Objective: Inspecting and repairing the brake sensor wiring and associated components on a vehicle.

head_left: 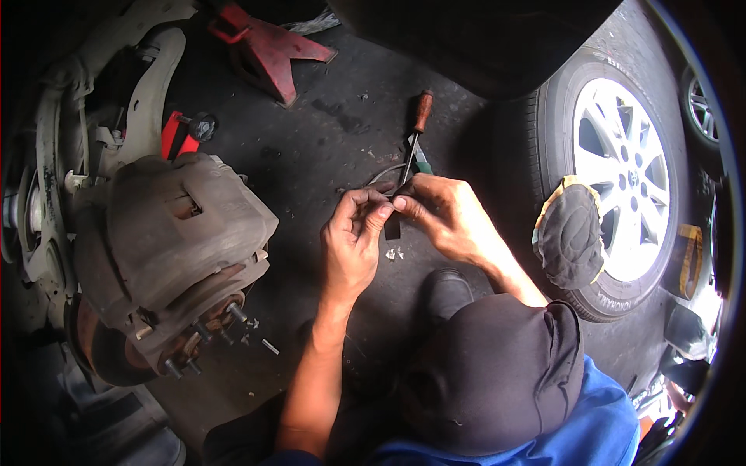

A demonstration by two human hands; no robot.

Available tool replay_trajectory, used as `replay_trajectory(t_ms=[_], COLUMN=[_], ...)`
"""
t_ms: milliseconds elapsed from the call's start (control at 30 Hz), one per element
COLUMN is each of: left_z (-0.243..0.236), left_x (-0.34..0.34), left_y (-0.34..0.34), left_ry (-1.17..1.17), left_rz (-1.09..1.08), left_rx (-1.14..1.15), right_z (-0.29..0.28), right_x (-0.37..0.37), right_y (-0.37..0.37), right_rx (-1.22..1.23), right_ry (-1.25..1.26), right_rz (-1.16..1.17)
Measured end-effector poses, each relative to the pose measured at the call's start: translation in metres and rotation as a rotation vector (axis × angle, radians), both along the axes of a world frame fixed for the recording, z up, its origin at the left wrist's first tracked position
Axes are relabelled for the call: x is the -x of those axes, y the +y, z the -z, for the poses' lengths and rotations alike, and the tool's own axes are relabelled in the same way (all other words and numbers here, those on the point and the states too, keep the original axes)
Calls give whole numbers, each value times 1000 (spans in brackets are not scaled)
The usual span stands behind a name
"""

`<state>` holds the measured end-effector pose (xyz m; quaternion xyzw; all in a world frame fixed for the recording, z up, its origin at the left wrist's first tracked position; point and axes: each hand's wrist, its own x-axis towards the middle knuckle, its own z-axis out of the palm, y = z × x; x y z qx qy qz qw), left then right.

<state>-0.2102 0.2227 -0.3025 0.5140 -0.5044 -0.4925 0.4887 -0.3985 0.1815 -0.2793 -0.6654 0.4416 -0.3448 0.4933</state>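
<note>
In the middle of the head view my two hands meet, fingertips nearly touching. My left hand (353,237) is closed in a pinch of thumb and fingers. Opposite it, my right hand (447,213) pinches too, its thumb toward the left thumb. A small dark piece seems to be between them, mostly hidden by the fingers. A flat dark strip (392,227) shows just below the fingertips; I cannot tell whether it is held. Beyond the hands is a screwdriver (422,113) with an orange-red handle, its shaft pointing toward my fingers. Beside its shaft is a green-and-grey tool (421,159).
At left stands a brake caliper (179,221) over a rusty disc (97,342) with wheel studs. A red jack stand (268,58) is at the back. To the right lies a wheel (622,179), with a dark, yellow-edged pad (571,233) against it. My bent knee (497,373) fills the front.
</note>
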Motion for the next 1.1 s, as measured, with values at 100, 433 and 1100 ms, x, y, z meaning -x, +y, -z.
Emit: replay_trajectory(t_ms=[100,433,1100], left_z=[1,0,-4], left_x=[-2,-1,-50], left_y=[0,3,-6], left_ry=[-46,23,-933], left_rz=[-6,-13,-14], left_rx=[27,-83,305], right_z=[-2,17,75], right_x=[-2,-8,-22], right_y=[2,1,-25], right_rx=[-141,249,205], right_ry=[-41,66,107], right_rz=[12,72,134])
